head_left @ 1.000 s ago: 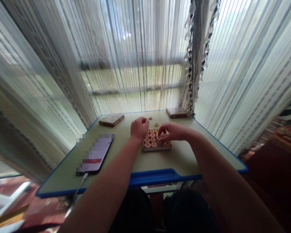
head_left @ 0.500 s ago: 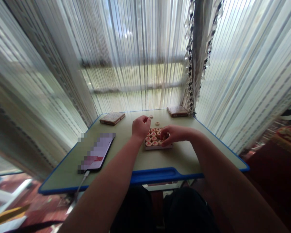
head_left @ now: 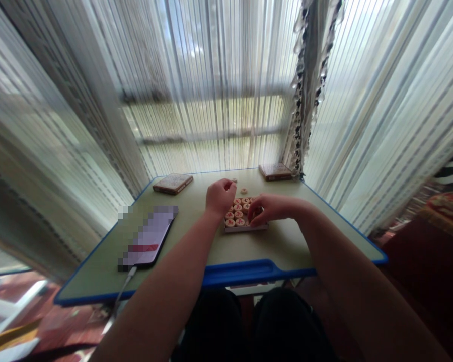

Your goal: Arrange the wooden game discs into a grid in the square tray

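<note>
A shallow box (head_left: 246,229) on the table holds rows of round wooden Chinese chess pieces (head_left: 240,222) with red characters. My right hand (head_left: 262,208) reaches over the right side of the box, thumb and fingers bent down around a piece near its front right corner. That piece is mostly covered by the fingers. My left hand (head_left: 221,195) hovers by the back left corner of the box, its fingers curled together; whatever they hold is hidden. Just behind the box, a loose Chinese chess piece (head_left: 243,191) lies on the table, and another loose piece sits farther back, partly behind my left fingers.
A phone (head_left: 151,239) with a charging cable (head_left: 130,275) lies on the left of the table (head_left: 191,226). Two flat boxes rest at the back, one on the left (head_left: 172,184) and one on the right (head_left: 275,172). Sheer curtains (head_left: 211,125) hang behind.
My right fingers have shifted slightly over the front right corner and now cover more of the piece there. My left hand stays nearly still. The view has moved slightly.
</note>
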A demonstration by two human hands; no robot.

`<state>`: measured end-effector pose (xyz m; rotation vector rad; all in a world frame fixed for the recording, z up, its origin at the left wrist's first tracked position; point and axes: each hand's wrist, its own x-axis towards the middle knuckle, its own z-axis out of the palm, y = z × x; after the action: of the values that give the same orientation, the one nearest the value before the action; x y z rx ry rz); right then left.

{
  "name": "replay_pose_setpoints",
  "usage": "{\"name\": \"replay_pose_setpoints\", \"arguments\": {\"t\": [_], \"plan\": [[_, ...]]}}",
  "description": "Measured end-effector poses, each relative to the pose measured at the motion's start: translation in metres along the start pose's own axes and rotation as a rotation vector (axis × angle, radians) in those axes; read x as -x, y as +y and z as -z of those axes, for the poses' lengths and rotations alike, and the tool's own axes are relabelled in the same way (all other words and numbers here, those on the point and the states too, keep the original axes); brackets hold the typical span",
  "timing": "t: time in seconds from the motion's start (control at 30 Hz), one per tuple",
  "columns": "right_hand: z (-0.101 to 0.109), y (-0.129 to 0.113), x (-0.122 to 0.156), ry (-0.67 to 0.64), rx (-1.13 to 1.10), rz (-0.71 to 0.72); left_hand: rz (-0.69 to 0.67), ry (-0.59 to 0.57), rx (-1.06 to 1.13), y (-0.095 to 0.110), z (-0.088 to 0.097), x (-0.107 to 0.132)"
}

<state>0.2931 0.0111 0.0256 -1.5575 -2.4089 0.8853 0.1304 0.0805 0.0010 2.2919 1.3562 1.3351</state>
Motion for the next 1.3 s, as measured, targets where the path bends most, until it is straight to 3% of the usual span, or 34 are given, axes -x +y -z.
{"name": "replay_pose_setpoints", "arguments": {"t": [0.13,0.3,0.37,0.47,0.57,0.63,0.83,0.97,1.1,1.3], "plan": [[0.000,-0.001,0.000,0.053,-0.012,-0.003,0.002,-0.009,-0.030,0.000,0.001,0.001],[0.000,0.001,-0.002,0.209,-0.064,-0.040,0.115,0.030,-0.078,-0.007,0.002,-0.001],[0.000,0.005,-0.006,0.332,-0.031,-0.087,0.177,0.047,-0.102,-0.014,-0.001,-0.003],[-0.002,0.015,-0.015,0.633,0.112,-0.184,0.248,0.032,-0.128,-0.026,-0.005,-0.007],[-0.007,0.026,-0.028,0.790,0.200,-0.166,0.344,-0.095,-0.095,-0.035,-0.009,-0.011],[-0.011,0.033,-0.036,0.782,0.212,-0.088,0.402,-0.161,-0.051,-0.038,-0.011,-0.012],[-0.009,0.048,-0.050,0.458,-0.019,-0.115,0.465,-0.160,0.067,-0.041,-0.012,-0.013],[-0.004,0.050,-0.043,0.550,-0.086,-0.128,0.469,-0.166,0.075,-0.042,-0.014,-0.013],[-0.004,0.051,-0.038,0.657,0.142,-0.200,0.457,-0.180,0.074,-0.042,-0.014,-0.013],[0.001,0.061,-0.039,0.592,0.285,-0.324,0.431,-0.188,0.054,-0.041,-0.015,-0.012]]}}
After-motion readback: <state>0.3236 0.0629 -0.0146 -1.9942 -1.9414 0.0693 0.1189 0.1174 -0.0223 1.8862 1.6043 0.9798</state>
